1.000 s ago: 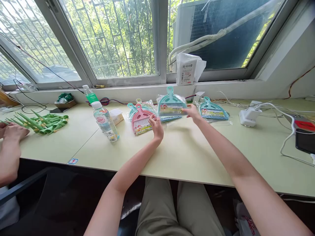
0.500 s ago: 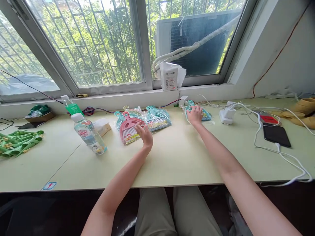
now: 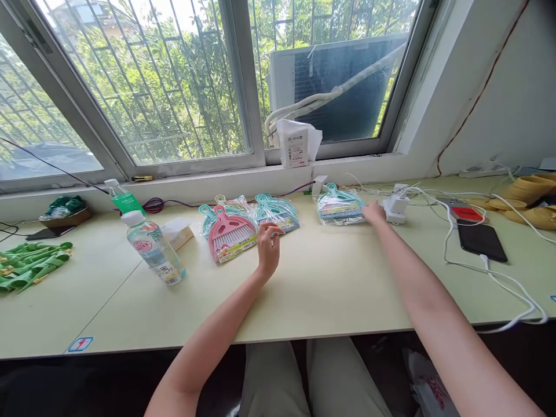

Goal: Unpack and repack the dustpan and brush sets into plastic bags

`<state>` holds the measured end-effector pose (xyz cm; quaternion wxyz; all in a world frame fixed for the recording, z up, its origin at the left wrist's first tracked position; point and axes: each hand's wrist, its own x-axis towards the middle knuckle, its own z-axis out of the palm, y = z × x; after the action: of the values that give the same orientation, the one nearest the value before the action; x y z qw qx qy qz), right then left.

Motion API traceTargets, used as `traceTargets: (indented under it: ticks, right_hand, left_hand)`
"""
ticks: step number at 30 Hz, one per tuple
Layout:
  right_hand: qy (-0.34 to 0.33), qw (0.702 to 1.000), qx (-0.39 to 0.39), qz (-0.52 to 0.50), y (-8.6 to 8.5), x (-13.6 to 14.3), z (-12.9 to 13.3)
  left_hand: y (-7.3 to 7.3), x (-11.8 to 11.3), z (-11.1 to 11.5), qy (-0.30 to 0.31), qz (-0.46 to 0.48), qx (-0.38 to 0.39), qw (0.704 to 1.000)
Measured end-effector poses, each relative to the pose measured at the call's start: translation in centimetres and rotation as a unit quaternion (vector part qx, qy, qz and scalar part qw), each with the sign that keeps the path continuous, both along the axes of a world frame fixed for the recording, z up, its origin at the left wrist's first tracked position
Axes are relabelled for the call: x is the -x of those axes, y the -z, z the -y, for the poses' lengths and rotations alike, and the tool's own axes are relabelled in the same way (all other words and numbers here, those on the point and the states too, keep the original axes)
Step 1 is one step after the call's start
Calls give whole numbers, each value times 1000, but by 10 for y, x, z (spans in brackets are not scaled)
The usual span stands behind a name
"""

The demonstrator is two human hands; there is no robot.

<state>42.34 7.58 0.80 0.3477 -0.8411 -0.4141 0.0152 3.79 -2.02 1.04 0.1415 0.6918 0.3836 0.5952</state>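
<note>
My right hand (image 3: 374,213) is at the right end of a wrapped teal dustpan and brush set (image 3: 341,207), its fingers closed on the edge of the plastic wrap; the fingertips are partly hidden. My left hand (image 3: 268,246) is raised over the table, fingers loosely bent and apart, holding nothing. Just behind it lies another teal dustpan and brush set (image 3: 275,209) in clear wrap. To its left a pink dustpan and brush set (image 3: 230,231) rests on top of further wrapped sets, with a teal handle (image 3: 209,213) showing behind it.
Two bottles, one clear (image 3: 154,249) and one with a green label (image 3: 125,200), stand left beside a small box (image 3: 180,236). A white power adapter (image 3: 395,205), cables and a black phone (image 3: 481,238) lie right. Green rolled pieces (image 3: 32,263) lie far left. A tissue pack (image 3: 297,145) stands on the sill.
My right hand has slid from on top of the teal set to its right end, uncovering it. My left hand has moved right, away from the pink set. The view has shifted slightly.
</note>
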Motion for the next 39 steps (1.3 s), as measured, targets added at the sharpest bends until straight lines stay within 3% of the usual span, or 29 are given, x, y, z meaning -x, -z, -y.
traceTargets:
  ticks: [3,5,9,11,13,15,17,20,22,24,28,32,39]
  right_hand:
    - [-26,997,-73,-20,-15,19,8]
    - [-86,985,-146,-45,-24,40,18]
    - [-179,949,-211,-151,-26,100,40]
    - [-242,917,-204,-245,-18,132,50]
    - [-300,890,-175,-295,-8,156,60]
    - [-319,898,-173,-248,-1,172,70]
    - [-307,920,-214,-114,1,179,80]
    - [-355,906,-230,22,2,186,90]
    - [-427,886,-173,-58,4,192,93]
    - [-451,855,-123,-224,10,200,92]
    - [-387,765,-153,-491,21,207,85]
    - [-369,724,-181,-553,22,200,79]
    - [-449,658,-164,-582,6,197,87]
  left_hand:
    - [1,4,-9,37,25,61,997]
    - [4,5,-18,102,35,146,983]
    - [13,5,-34,242,141,343,896]
    - [14,6,-38,261,224,386,856]
    - [13,9,-40,244,291,393,837]
    - [10,14,-41,216,328,390,833]
    - [8,19,-41,196,339,386,835]
    - [8,22,-39,202,344,371,839]
    - [8,22,-37,219,343,361,839]
    - [6,22,-34,246,328,347,844]
    - [1,25,-31,303,251,353,849]
    - [-3,29,-31,327,179,390,842]
    - [-5,29,-32,294,183,393,852]
